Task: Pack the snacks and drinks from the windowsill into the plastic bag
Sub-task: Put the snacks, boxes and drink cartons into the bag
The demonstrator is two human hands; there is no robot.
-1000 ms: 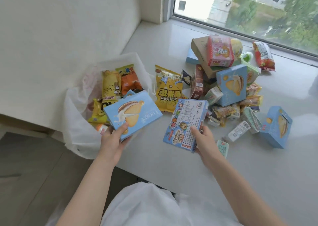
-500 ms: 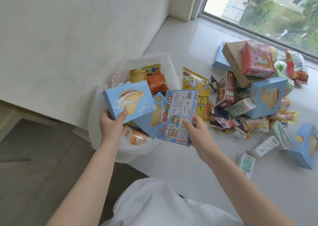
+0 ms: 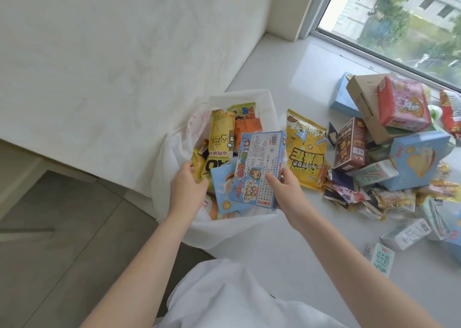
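Nearest, a white sleeve (image 3: 224, 295) and two bare forearms reaching out over the sill (image 3: 287, 252). Right hand (image 3: 287, 190) pinching the near right corner of a flat blue carton (image 3: 258, 170), thumb on the printed face, fingers curled behind, carton tilted over the bag's mouth. Left hand (image 3: 187, 190) reaching down inside the plastic bag (image 3: 169, 158) beside a pale blue box (image 3: 223, 190) already in; fingers mostly hidden, grip impossible to tell. Bag slumped at the sill's near left edge, part filled: tall yellow pouch (image 3: 219, 138), orange pack (image 3: 248, 128) behind.

Carton judged light and stiff, safe to hold by an edge, best slid in flat against the box. Bag thin and floppy, mouth likely to fold shut unless held wide. Pouches soft, air-filled, crushable under boxes.

Just right of the bag, a yellow popcorn bag (image 3: 305, 153) lying flat. Farther right, the unpacked heap: brown box (image 3: 350, 145), blue box (image 3: 419, 160), cardboard box (image 3: 364, 95) under a pink pack (image 3: 404, 103). Small drink cartons (image 3: 405, 234) scattered near right. Window (image 3: 411, 15) beyond. Much still to pack.
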